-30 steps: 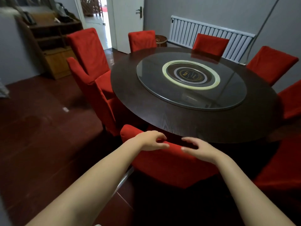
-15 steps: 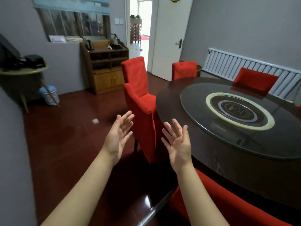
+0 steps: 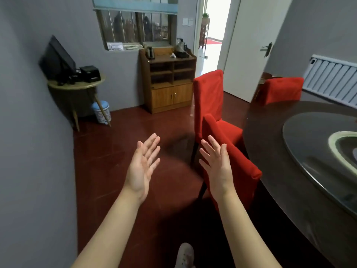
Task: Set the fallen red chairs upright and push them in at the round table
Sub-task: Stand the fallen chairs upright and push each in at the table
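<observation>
Head view: left hand [image 3: 142,167] and right hand [image 3: 217,167], each grip spread, near an upright red chair [image 3: 245,171].

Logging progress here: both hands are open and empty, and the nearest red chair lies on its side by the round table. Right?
Not quite: the head view shows the nearest red chair standing upright by the round table. The left hand and right hand are open and empty.

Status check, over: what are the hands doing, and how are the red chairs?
Left hand and right hand open, empty. Nearest red chair, middle red chair and far red chair upright at round table. No fallen chair in view.
</observation>
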